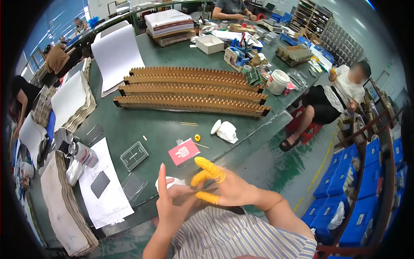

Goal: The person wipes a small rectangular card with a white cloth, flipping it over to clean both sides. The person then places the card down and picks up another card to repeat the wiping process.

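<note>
Over the table's near edge, my left hand (pixel 169 211) has its index finger stretched up while the thumb and other fingers close on a thin flat piece (pixel 210 189), seen nearly edge-on; I cannot tell its kind. My right hand (pixel 236 188), wearing yellow finger cots on several fingers, grips the same piece from the other side. A crumpled white cloth (pixel 172 181) shows partly behind my left hand. Just beyond lie a pink card (pixel 184 151), a small yellow finger cot (pixel 197 137) and thin wooden sticks (pixel 189 124).
Long brown slotted racks (pixel 189 103) stand across the green table (pixel 159 129). To the left are a dark rectangular plate (pixel 134 156), a paper sheet (pixel 114 205) with a dark flat piece (pixel 100 184), and a metal bottle (pixel 84 154). A person (pixel 340 93) sits at right, near blue bins (pixel 362 216).
</note>
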Motion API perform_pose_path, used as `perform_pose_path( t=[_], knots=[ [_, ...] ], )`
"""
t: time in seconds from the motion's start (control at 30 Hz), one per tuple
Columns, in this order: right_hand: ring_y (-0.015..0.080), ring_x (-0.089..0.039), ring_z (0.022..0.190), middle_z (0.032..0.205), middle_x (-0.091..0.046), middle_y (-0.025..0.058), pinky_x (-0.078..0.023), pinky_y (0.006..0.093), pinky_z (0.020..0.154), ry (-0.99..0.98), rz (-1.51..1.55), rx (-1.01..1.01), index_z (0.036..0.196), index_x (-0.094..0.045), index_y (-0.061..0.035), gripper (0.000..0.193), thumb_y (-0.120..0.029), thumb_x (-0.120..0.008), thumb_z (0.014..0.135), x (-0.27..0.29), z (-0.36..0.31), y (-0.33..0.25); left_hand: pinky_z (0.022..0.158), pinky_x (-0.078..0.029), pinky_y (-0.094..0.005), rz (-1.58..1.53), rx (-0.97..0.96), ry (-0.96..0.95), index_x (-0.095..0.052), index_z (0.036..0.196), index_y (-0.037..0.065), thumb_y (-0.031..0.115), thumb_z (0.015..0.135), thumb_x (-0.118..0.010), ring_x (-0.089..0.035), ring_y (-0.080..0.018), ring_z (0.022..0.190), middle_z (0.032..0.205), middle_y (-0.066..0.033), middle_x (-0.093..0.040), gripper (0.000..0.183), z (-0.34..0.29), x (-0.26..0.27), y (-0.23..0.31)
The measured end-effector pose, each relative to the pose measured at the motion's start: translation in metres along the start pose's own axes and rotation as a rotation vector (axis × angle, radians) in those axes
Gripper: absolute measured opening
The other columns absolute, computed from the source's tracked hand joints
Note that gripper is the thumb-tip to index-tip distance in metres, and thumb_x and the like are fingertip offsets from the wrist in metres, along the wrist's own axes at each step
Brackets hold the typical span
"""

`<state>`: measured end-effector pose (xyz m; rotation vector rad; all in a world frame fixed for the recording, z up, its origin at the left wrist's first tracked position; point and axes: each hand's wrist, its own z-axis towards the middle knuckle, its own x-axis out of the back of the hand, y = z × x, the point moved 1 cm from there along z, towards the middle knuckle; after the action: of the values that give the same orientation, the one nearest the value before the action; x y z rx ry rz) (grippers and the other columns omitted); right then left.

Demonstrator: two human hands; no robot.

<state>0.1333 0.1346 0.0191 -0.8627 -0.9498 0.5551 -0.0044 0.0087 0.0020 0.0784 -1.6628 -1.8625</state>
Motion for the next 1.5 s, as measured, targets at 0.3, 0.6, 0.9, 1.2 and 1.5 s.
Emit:
perform_pose_path(
  t=[0.3, 0.6, 0.9, 1.2, 1.5],
  knots=[
    [0.0165, -0.062, 0.079, 0.082, -0.065, 0.0031, -0.047, 0.0308, 0.080, 0.079, -0.250, -0.008, 0.144, -0.019, -0.0037, 0.086, -0.006, -0.071, 0.075, 0.025, 0.010, -0.005, 0.094, -0.039, -0.0318, -0.165, -0.024, 0.098, -0.010, 0.145, 0.002, -0.003, 0.065, -0.075, -0.058, -0.0155, 0.094, 0.093, -0.0060, -0.062, 0.103, 0.009, -0.005, 0.000],
    [0.0100, -0.055, 0.065, 0.078, -0.059, 0.0033, -0.046, 0.0248, 0.060, 0.825, -0.609, -0.226, 0.146, -0.013, -0.0121, 0.084, -0.002, -0.063, 0.080, 0.186, 0.074, 0.055, 0.087, -0.043, -0.0307, -0.182, -0.118, 0.311, -0.021, 0.136, 0.000, -0.012, 0.073, -0.061, -0.058, -0.0191, 0.091, 0.104, -0.0137, -0.055, 0.076, -0.028, 0.003, -0.032],
    [0.0370, -0.065, 0.081, 0.086, -0.066, 0.0198, -0.051, 0.0447, 0.071, 0.752, -1.113, -0.625, 0.120, -0.041, 0.0066, 0.058, -0.023, -0.063, 0.075, 0.251, 0.140, 0.127, 0.083, -0.045, -0.0301, -0.154, 0.116, 0.495, -0.046, 0.118, -0.001, -0.009, 0.080, -0.058, -0.058, -0.0173, 0.086, 0.093, -0.0112, -0.060, 0.040, -0.076, -0.004, -0.059],
    [0.0386, -0.064, 0.086, 0.090, -0.066, 0.0232, -0.051, 0.0471, 0.076, 0.719, -1.117, -0.665, 0.111, -0.049, 0.0063, 0.046, -0.022, -0.059, 0.076, 0.244, 0.152, 0.153, 0.077, -0.046, -0.0311, 0.114, 0.121, 0.624, -0.058, 0.097, 0.000, -0.007, 0.081, -0.056, -0.058, -0.0204, 0.083, 0.091, -0.0097, -0.060, 0.017, -0.086, 0.027, -0.059],
    [0.0382, -0.065, 0.082, 0.088, -0.066, 0.0220, -0.051, 0.0476, 0.072, 0.697, -1.165, -0.682, 0.115, -0.048, 0.0054, 0.049, -0.025, -0.059, 0.078, 0.242, 0.151, 0.160, 0.080, -0.044, -0.0318, 0.336, -0.101, 0.502, -0.058, 0.093, -0.002, -0.007, 0.080, -0.057, -0.058, -0.0240, 0.086, 0.092, -0.0118, -0.060, 0.014, -0.044, 0.049, -0.037]
  ],
)
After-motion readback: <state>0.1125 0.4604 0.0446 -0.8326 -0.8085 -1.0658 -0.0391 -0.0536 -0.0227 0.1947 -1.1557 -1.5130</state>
